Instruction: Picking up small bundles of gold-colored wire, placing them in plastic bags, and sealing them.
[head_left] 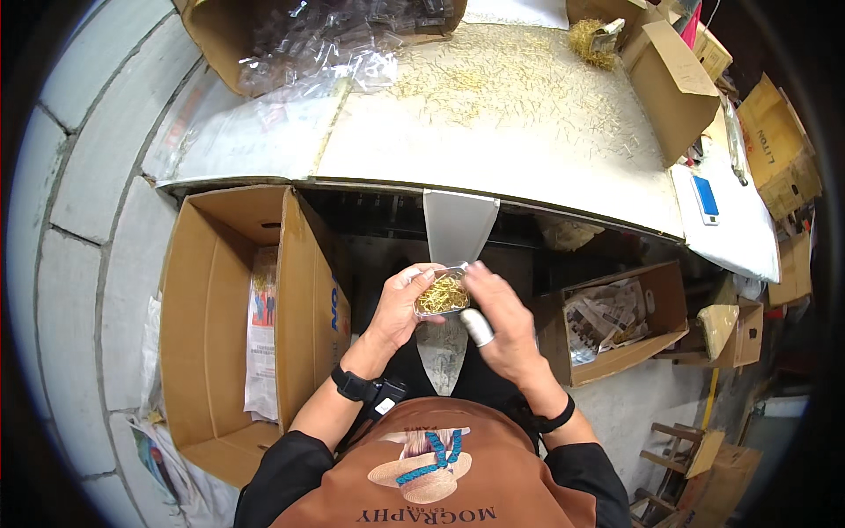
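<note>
My left hand [400,304] grips a small clear plastic box [443,295] in front of my body. Thin gold-coloured pieces [444,292], like small pins or clips, fill it. White wrapping covers a fingertip of that hand. Beside the box's right edge is my right hand [503,321], fingers stretched out and slightly blurred, the thumb apart in a white cover [477,326]. Whether its fingertips touch the box I cannot tell. Ahead, many more gold pieces [510,84] lie scattered over the white tabletop [502,163].
A carton [224,317] lined with newspaper stands at my left, another [616,352] at my right. Clear plastic boxes [343,53] spill from a carton at the table's far left. A grey-white chute [458,224] hangs below the table edge. A blue-topped device [705,199] lies at right.
</note>
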### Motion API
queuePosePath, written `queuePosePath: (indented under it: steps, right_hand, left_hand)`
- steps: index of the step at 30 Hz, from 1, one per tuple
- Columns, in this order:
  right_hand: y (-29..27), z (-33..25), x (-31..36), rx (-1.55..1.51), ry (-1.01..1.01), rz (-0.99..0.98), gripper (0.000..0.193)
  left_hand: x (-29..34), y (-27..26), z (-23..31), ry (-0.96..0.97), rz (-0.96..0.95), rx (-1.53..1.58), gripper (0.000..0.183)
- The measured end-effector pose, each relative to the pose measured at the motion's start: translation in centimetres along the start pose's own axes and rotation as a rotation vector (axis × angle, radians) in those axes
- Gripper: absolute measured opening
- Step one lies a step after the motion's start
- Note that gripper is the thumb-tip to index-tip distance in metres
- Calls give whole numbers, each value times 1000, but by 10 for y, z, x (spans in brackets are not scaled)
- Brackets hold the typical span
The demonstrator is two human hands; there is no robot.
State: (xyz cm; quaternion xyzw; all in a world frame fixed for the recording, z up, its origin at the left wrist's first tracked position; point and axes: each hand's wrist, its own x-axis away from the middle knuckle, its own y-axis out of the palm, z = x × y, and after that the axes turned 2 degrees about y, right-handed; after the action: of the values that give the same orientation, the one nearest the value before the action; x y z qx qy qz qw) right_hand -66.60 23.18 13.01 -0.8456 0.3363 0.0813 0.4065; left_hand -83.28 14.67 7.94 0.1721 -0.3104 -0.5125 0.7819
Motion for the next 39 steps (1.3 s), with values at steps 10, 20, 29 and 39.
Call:
queuePosePath:
  steps: [10,20,29,39]
  right_hand:
    - [6,31,14,-848,731,75,22]
    - [11,11,13,-370,599,232,8]
    - [-15,4,3,329,127,-117,12]
    - [-5,-26,-6,782,-44,-435,12]
  left_hand:
    - [19,18,2,-83,-88,-60,28]
    - [24,24,-6,-55,-16,-105,27]
    - [27,29,-10,-91,-63,-231,27]
    - [27,26,-12,-79,-86,-297,29]
